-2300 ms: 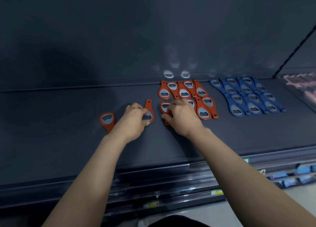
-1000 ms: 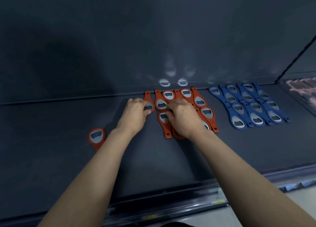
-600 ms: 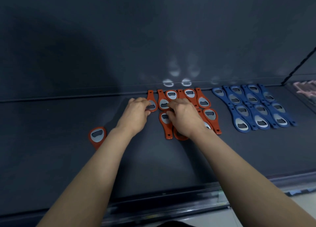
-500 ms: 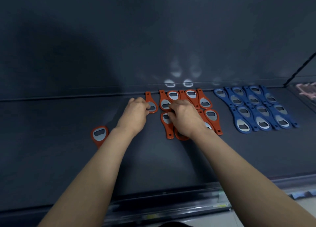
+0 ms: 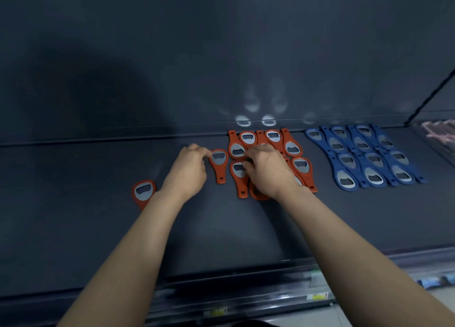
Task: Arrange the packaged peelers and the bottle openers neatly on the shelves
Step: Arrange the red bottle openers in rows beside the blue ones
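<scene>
- Hands first: your left hand [image 5: 189, 173] is curling its fingers, thumb and forefinger pinching the left rim of the loose orange opener [image 5: 219, 165] at its head.
- That loose orange opener is lying flat on the shelf [image 5: 221, 233], round head toward the back edge, narrow handle with a small hole pointing toward the front edge; a silver plate with a cut-out is showing in the head.
- It is sitting just left of the orange group [image 5: 273, 137], a thin gap between them.
- Your right hand [image 5: 269, 173] is arching over the orange group's front row, bent fingertips resting on one opener's head; whether they are gripping or only pressing, I cannot tell.
- The orange group is lying in two rows near the middle of the back edge, heads and handles alternating.
- The blue openers [image 5: 364, 157] are lying in two tidy rows toward the right end of the shelf, same shape, silver plates showing.
- A stray orange opener [image 5: 142, 191] is lying well to the left, its handle hiding under your left forearm.
</scene>
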